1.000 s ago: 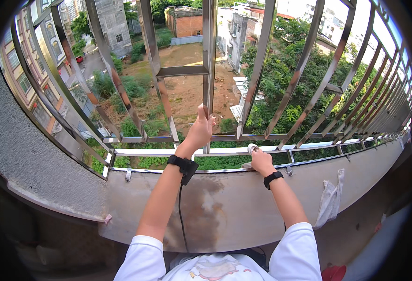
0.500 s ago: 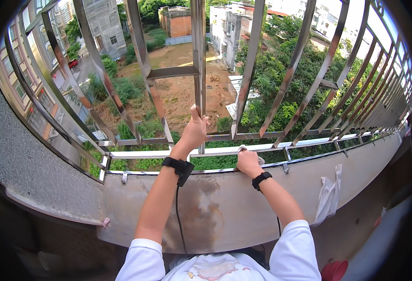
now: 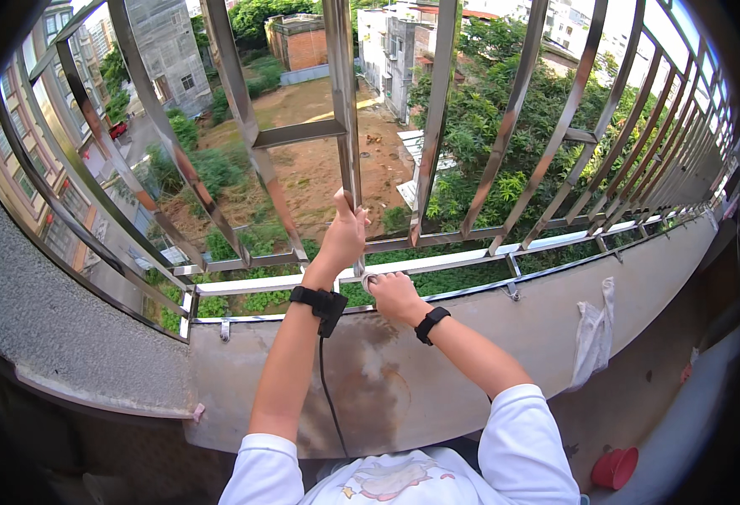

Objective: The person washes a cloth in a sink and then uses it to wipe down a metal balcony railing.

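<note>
My left hand [image 3: 341, 241] is wrapped around an upright metal bar [image 3: 344, 101] of the window grille, near its lower end. Just right of it and lower, my right hand [image 3: 397, 298] is closed on a whitish cloth [image 3: 368, 282], of which only a little shows past the fingers. The cloth lies against the shiny lower rail [image 3: 463, 272] of the grille. Black straps circle both wrists; the left one [image 3: 326, 310] carries a small black box with a cable hanging down.
Below the grille runs a stained concrete ledge [image 3: 471, 353]. Another white cloth [image 3: 592, 332] drapes over it on the right. A rough grey wall [image 3: 67, 303] closes the left side. A red bucket [image 3: 614, 468] stands on the floor at the lower right. Trees and buildings lie beyond the bars.
My right hand has slid left along the lower rail with the cloth, close to my left hand. The left hand keeps its hold on the bar. The view has shifted slightly.
</note>
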A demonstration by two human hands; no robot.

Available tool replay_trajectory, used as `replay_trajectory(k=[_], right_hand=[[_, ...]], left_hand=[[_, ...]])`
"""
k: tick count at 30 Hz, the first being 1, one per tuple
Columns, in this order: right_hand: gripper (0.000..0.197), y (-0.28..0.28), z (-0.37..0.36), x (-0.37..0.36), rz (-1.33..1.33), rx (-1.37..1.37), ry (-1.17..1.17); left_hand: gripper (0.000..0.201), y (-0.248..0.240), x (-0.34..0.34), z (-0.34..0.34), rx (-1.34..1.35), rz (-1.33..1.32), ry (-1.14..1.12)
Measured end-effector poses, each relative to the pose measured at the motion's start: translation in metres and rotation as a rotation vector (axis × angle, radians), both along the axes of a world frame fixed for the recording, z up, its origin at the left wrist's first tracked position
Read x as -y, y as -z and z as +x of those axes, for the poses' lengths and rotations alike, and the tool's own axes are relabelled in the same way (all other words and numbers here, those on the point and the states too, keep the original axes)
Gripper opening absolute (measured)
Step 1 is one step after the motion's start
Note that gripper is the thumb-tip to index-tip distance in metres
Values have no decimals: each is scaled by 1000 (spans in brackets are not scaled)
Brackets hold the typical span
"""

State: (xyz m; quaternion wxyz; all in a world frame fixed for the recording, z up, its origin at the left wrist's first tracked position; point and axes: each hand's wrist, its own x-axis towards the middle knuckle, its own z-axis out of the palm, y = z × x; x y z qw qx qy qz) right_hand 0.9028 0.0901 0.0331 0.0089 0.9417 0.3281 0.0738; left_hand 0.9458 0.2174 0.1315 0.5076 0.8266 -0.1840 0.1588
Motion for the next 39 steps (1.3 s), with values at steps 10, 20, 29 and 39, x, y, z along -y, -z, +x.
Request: replay_trajectory(k=[10,20,29,39], right_hand=[[20,-10,17,87,19,-141,422],[23,-10,26,161,-21,-207,823],[18,-14,14,25,68,-313,330],[20,-14,6,26,94,-343,322]], left_hand=[[18,-5,-2,-2,-70,-67,67],[18,-10,5,-5,-146,-10,56],[21,-10,0,-4,-142,36,35],[24,0,-5,0,-56,7,-5]])
